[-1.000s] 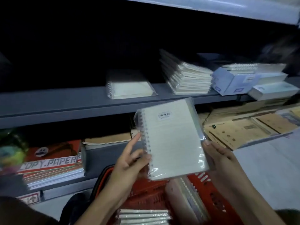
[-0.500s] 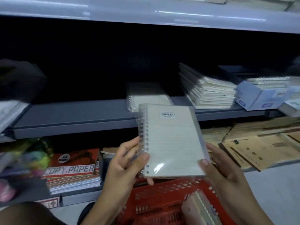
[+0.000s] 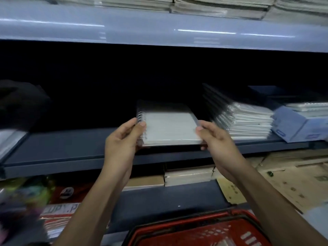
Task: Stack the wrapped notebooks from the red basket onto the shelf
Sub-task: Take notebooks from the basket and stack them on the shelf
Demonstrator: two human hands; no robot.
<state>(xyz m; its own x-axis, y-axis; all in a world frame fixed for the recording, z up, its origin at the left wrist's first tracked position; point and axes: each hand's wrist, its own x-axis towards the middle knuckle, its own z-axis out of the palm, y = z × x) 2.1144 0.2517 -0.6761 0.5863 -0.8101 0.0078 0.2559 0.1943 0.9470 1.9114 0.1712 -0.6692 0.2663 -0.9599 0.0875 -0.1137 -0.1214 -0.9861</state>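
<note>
Hands hold one wrapped notebook (image 3: 170, 127) flat at the dark grey shelf (image 3: 71, 148), low over its front part. The left hand (image 3: 122, 141) pinches the side with the round wire rings, thumb on top. The right hand (image 3: 215, 139) pinches the other side, thumb on top too. The notebook is a flat white rectangle in shiny clear plastic, and it looks blurry. I cannot tell if another notebook lies under it. Just to the right sits a leaning pile of wrapped notebooks (image 3: 248, 121), crinkly and shiny. Next to that is a pale blue box (image 3: 294, 128) with more on top. The red basket (image 3: 195, 231) sits at the bottom, made of plastic with slots. Brown cardboard sheets (image 3: 284, 183) lie flat lower down on the right.
</note>
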